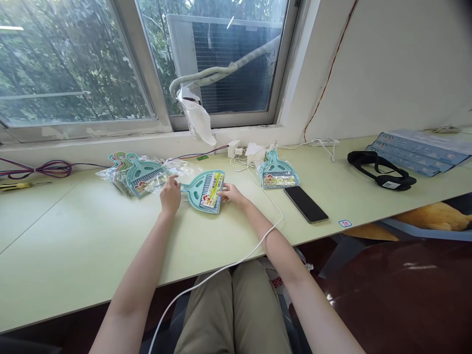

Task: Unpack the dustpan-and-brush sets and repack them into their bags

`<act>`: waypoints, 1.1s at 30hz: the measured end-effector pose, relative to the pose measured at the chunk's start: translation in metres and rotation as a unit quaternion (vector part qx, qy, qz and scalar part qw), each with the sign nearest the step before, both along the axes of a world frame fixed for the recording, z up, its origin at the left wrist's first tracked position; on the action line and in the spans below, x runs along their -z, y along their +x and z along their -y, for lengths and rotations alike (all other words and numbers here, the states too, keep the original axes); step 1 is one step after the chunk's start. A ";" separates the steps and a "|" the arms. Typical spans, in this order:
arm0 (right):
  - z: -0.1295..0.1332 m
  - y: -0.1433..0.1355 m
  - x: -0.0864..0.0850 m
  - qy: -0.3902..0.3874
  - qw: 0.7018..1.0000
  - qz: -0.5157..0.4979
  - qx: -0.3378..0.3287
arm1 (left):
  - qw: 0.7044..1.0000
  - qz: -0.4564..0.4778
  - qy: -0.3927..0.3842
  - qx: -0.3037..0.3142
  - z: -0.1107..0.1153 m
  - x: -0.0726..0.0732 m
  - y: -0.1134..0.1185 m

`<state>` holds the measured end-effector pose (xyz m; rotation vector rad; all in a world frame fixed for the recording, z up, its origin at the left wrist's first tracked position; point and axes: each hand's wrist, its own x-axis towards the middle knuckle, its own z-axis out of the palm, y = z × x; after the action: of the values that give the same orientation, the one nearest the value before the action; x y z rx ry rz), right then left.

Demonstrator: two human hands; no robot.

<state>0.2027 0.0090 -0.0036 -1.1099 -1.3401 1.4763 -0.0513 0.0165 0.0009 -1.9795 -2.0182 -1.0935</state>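
Left hand point(171, 195), right hand point(232, 193), each grip clamped on one dustpan-and-brush set point(208, 191), one phone point(306, 204)

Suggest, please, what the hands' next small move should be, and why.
Perhaps the left hand, beside the narrow end of the mint-green plastic dustpan, could reach for the crumpled clear plastic behind it: the right hand grips the wide end, likely steadying it, and this dustpan looks unwrapped, while the pastel plastic dustpans stacked at left look wrapped.

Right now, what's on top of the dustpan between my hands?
Striped bristles and a yellow label lie on the dustpan. The label covers part of the bristles, and the surface beneath both can't be seen.
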 end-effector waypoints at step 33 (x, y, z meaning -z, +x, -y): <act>0.001 0.004 0.000 0.009 0.999 -0.042 -0.010 | 0.991 -0.049 0.049 0.114 0.015 -0.008 0.040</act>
<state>0.2063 0.0081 -0.0039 -1.0141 -1.3070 1.5063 -0.0117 0.0010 0.0094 -2.2053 -1.6898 -1.0906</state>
